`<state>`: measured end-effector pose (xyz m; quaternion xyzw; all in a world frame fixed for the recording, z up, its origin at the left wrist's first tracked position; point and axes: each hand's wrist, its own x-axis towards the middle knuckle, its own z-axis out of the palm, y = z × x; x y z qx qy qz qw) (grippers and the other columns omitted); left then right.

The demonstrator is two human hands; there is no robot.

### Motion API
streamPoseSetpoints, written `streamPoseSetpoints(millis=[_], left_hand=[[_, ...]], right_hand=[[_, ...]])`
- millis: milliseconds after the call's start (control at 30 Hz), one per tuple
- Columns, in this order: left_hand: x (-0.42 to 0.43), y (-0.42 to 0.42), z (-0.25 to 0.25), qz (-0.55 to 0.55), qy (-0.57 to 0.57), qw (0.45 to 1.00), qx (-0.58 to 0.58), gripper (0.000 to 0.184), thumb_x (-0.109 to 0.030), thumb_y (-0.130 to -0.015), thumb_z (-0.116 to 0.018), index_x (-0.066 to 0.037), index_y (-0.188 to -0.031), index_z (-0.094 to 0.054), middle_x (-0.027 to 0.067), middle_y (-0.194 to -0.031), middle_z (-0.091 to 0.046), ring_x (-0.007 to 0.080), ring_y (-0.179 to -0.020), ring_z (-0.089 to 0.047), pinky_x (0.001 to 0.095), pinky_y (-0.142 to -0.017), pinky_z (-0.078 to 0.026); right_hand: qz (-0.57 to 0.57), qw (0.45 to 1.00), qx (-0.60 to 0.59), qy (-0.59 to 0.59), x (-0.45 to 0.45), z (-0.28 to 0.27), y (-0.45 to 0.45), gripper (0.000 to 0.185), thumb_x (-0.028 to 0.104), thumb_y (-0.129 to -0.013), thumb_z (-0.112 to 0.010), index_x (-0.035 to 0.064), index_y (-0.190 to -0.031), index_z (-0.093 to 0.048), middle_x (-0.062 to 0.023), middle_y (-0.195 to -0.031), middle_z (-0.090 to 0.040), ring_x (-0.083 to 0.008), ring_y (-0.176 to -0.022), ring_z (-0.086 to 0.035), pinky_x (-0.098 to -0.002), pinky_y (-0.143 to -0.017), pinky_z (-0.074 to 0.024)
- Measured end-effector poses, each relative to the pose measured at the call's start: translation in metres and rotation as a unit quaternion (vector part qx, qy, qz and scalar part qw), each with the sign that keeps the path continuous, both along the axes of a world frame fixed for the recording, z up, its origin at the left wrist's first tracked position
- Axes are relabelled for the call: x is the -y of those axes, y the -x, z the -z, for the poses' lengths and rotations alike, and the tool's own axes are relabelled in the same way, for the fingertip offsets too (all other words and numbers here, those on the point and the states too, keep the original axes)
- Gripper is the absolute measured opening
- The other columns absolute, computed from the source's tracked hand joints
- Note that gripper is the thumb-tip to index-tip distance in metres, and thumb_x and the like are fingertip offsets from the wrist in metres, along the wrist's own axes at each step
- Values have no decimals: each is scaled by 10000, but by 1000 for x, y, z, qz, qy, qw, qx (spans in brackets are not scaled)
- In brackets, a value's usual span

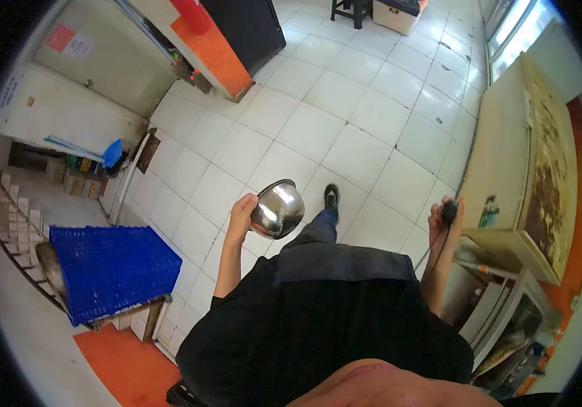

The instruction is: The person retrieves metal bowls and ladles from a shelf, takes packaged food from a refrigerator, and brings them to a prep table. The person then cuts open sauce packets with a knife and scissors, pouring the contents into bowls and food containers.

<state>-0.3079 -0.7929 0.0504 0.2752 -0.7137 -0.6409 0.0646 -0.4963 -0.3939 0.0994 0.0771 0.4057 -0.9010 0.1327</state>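
While the left grip [242, 211] (a bare hand, fingers at the rim) grasps a stainless-steel mixing bowl [278, 211] near the middle of the frame, the right grip [444, 218], right of centre, is raised with curled fingers by a small dark object [449, 212]; whether it is clasped or strapped on, I cannot tell. The step in hand looks like carrying the bowl, and the next move seems to call for a firm pinch on that slick metal. Its rounded wall is mirror-bright. Beneath spread glossy, pale square floor tiles [304, 129], and a dark shoe [331, 196] stands near the bowl. Farther out are a blue latticed plastic crate [114, 271], lower left, and a cream cabinet [497, 163] with a blotchy, brown-stained face, right.
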Motion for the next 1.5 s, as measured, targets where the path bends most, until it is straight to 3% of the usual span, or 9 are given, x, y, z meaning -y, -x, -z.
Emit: streamPoseSetpoints(millis=[233, 500, 600, 633, 700, 833, 967, 1233, 1500], left_hand=[[58, 263, 38, 104, 62, 992, 40, 246, -247, -857, -520, -23, -772, -575, 17, -619, -513, 76, -571, -474, 262, -513, -393], [85, 603, 66, 420, 141, 895, 56, 339, -337, -878, -477, -15, -834, -574, 85, -731, -586, 150, -702, -530, 310, -650, -433], [111, 701, 67, 400, 41, 906, 134, 354, -349, -862, -498, -16, -760, -561, 48, -605, -531, 121, -581, -509, 292, -537, -414], [128, 735, 93, 390, 105, 912, 76, 328, -337, -864, -500, -31, -776, -577, 20, -587, -509, 101, -571, -485, 269, -531, -405], [161, 786, 78, 339, -21, 935, 104, 297, -315, -869, -499, -42, -794, -588, 2, -617, -515, 86, -588, -468, 255, -537, -397], [235, 859, 38, 192, -91, 972, 105, 253, -273, -879, -495, -43, -833, -588, -21, -703, -534, 71, -652, -478, 235, -588, -399], [302, 945, 6, -44, -161, 986, 11, 227, -251, -888, -491, -50, -847, -589, -32, -728, -534, 67, -685, -489, 215, -622, -398], [448, 1188, -15, -82, -210, 970, -86, 172, -208, -873, -501, -56, -842, -575, -36, -739, -527, 53, -696, -487, 202, -632, -397], [575, 1471, 2, 105, -325, 936, -83, 318, -156, -775, -616, -6, -1040, -523, 63, -907, -600, 135, -822, -584, 270, -723, -483]], right_hand=[[96, 986, 135, 23, 81, 40, 210, 429, 493, -831, -539, 66, -860, -560, -47, -675, -565, -159, -613, -590, -242, -544, -499], [31, 941, 85, 326, 128, 2, 405, 406, 509, -867, -451, 111, -911, -515, -6, -694, -447, -67, -427, -352, -200, -332, -292], [97, 965, -186, 156, 134, -12, 545, 302, 357, -854, -568, 122, -1013, -465, 14, -722, -426, -51, -353, -228, -178, -300, -212], [166, 972, -147, -73, 154, -20, 594, 272, 218, -788, -667, 121, -985, -508, 11, -711, -469, -59, -385, -309, -194, -335, -285], [-14, 867, -262, -423, 211, -1, 708, 266, 143, -721, -717, 90, -927, -557, 6, -713, -521, -95, -479, -459, -225, -441, -407], [-368, 671, -541, -348, 395, 27, 846, 374, 170, -619, -775, 82, -916, -565, -109, -947, -579, -299, -866, -580, -360, -733, -481], [-512, 510, -609, -328, 536, 49, 952, 521, 246, -672, -706, 131, -1104, -439, -119, -1159, -451, -336, -830, -588, -411, -684, -504], [-448, 545, -619, -346, 677, 11, 1180, 817, 271, -545, -807, 112, -1239, -406, -139, -1202, -435, -347, -1029, -510, -399, -814, -472], [-386, 668, -511, -380, 747, -9, 1426, 925, 254, -464, -850, 97, -1269, -423, -144, -1215, -417, -299, -1143, -420, -357, -942, -369]])
